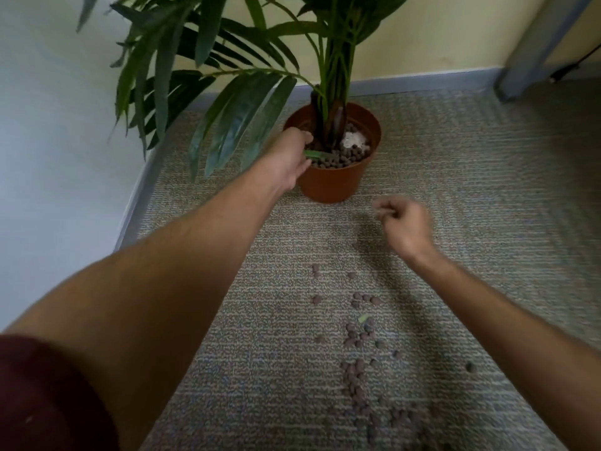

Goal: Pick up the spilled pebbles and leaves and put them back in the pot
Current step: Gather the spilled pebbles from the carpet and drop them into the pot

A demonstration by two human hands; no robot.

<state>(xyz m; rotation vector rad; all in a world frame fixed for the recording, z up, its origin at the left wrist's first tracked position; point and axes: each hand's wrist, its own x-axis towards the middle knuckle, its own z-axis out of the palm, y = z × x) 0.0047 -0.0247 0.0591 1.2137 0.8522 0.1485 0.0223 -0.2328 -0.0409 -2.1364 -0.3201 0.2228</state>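
Observation:
A brown plastic pot (335,182) with a tall green plant stands on the carpet near the corner, filled with brown pebbles. My left hand (289,157) reaches over the pot's left rim and holds a green leaf (317,154) above the pebbles inside. My right hand (401,222) hovers over the carpet in front of the pot, blurred, fingers curled together; whether it holds anything cannot be told. Several spilled pebbles (356,369) lie scattered on the carpet near me, with a small green leaf piece (363,318) among them.
Grey-patterned carpet (471,190) covers the floor. A white wall (58,141) runs along the left, a yellow wall with a blue skirting board (422,80) at the back. Long plant fronds (234,118) hang over the left. A grey door frame (533,47) stands at the back right.

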